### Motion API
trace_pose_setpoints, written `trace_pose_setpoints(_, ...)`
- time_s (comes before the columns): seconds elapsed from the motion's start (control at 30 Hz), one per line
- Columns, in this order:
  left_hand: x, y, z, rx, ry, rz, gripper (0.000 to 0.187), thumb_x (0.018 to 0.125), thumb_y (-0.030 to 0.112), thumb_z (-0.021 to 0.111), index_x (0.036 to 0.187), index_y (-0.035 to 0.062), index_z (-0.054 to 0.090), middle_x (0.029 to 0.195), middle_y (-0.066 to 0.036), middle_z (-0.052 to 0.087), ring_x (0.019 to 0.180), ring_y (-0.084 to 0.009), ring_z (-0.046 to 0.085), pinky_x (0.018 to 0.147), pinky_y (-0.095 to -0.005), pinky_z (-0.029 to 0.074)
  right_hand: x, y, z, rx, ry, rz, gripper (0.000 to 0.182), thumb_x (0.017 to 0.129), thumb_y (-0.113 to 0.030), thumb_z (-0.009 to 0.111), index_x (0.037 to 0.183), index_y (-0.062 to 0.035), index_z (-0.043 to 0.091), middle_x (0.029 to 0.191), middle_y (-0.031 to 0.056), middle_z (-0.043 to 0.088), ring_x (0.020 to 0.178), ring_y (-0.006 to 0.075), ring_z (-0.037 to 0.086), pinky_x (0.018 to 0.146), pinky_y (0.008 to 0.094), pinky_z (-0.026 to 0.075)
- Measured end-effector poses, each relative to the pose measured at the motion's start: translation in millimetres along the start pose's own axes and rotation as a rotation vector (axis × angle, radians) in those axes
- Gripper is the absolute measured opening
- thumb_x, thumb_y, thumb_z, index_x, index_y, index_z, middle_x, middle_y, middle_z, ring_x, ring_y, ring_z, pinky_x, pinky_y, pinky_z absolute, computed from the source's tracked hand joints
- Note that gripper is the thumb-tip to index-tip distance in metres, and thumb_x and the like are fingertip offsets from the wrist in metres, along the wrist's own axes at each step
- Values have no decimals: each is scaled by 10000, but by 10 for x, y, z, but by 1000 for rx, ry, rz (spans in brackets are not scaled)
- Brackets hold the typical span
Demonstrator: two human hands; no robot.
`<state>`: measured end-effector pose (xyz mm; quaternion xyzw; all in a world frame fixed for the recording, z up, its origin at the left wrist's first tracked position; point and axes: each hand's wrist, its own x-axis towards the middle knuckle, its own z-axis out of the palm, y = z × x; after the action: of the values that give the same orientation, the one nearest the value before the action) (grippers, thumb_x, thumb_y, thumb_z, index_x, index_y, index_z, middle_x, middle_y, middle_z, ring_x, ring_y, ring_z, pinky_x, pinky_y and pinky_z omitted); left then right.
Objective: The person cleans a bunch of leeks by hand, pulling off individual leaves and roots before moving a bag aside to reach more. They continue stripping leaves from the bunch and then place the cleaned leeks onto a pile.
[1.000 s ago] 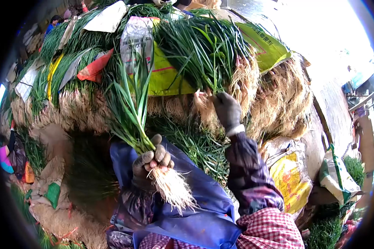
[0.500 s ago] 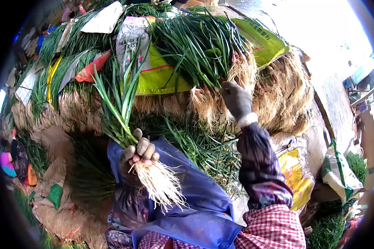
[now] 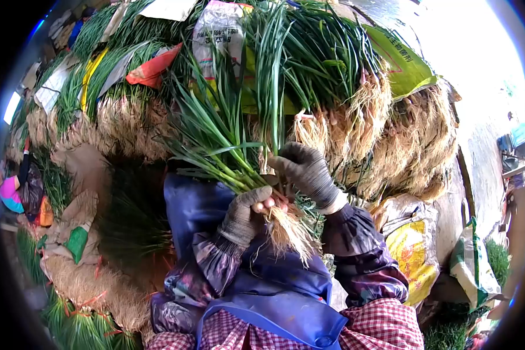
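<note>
Gloved in grey, my left hand is closed round a bunch of green garlic just above its pale roots, in front of my lap. The leaves fan up and to the left; the pinkish bulb ends show at the fingers, with the roots hanging down to the right. My right hand, also gloved, is beside it with fingers curled on upright green garlic stalks, close against the bunch. How many stalks it grips is partly hidden by the fingers.
A long heap of green garlic with hanging roots lies ahead, partly covered by printed sacks. A blue apron covers my lap. Tied bundles lie at lower left, a yellow-white sack at right. Another person is far left.
My right hand has drawn back from the heap to the bunch, bringing green garlic stalks. The left hand has moved right and turned, still holding its bunch. The view has shifted slightly.
</note>
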<state>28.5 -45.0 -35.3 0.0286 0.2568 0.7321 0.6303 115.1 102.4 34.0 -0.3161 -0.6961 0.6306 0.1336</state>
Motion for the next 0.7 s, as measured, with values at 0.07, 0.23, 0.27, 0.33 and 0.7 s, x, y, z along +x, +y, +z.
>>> trace_pose_setpoints(0.07,-10,-10,-92,-102,28,2,245,827,129,611,1027,-12,594,643,-42,576,690,-255,586,742,-384,506,60,123,-63,63,-21,-141,265,848,-179,707,1008,17,628,855,38,652,776,89,578,686,257,498)
trace_pose_setpoints(0.23,-151,162,148,-166,-108,35,224,807,132,618,983,-7,620,651,-55,579,713,-276,584,699,-411,493,54,246,-33,370,-235,-190,510,844,-255,716,1253,-15,528,1050,50,617,838,92,570,776,251,487)
trace_pose_setpoints(0.27,-160,192,144,-143,-98,40,223,806,136,619,971,-15,618,650,-60,576,698,-272,582,692,-410,493,35,286,-11,338,-329,-179,538,846,-266,713,1281,-21,513,1063,52,613,835,96,573,787,254,487)
trace_pose_setpoints(0.33,-222,215,94,-104,-66,44,224,805,144,620,947,-30,613,649,-69,570,668,-265,577,677,-408,495,16,419,-2,185,-423,-204,525,847,-321,692,1280,-70,532,1040,66,643,804,135,617,699,304,519)
trace_pose_setpoints(0.7,-452,609,-29,5,-103,208,479,814,170,630,1267,78,506,970,-65,565,839,-196,541,809,-381,457,74,902,-152,-1116,-196,140,424,822,-501,622,1093,-174,639,800,107,665,744,269,645,646,372,511)
